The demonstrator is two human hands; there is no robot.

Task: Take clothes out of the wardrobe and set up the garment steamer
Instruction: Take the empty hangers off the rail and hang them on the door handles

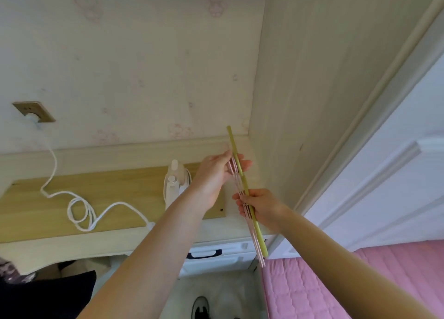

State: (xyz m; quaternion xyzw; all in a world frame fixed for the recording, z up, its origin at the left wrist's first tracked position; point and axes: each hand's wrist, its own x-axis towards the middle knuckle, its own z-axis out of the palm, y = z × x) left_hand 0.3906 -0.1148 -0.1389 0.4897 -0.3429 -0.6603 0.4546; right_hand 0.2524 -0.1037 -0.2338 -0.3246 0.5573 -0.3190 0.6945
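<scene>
Both hands hold a bundle of thin hangers, one yellow-green and several pink, seen edge-on in front of the wardrobe side panel. My left hand grips the upper part of the bundle with fingers around it. My right hand clasps the lower part. A white handheld garment steamer stands upright on the wooden desk top, just left of my left hand. Its white cord coils across the desk and runs up to a wall socket.
A white wardrobe door stands at the right. A pink quilted bed lies at the lower right. Under the desk is a white drawer with a dark handle. A dark chair sits lower left, and a shoe shows on the floor.
</scene>
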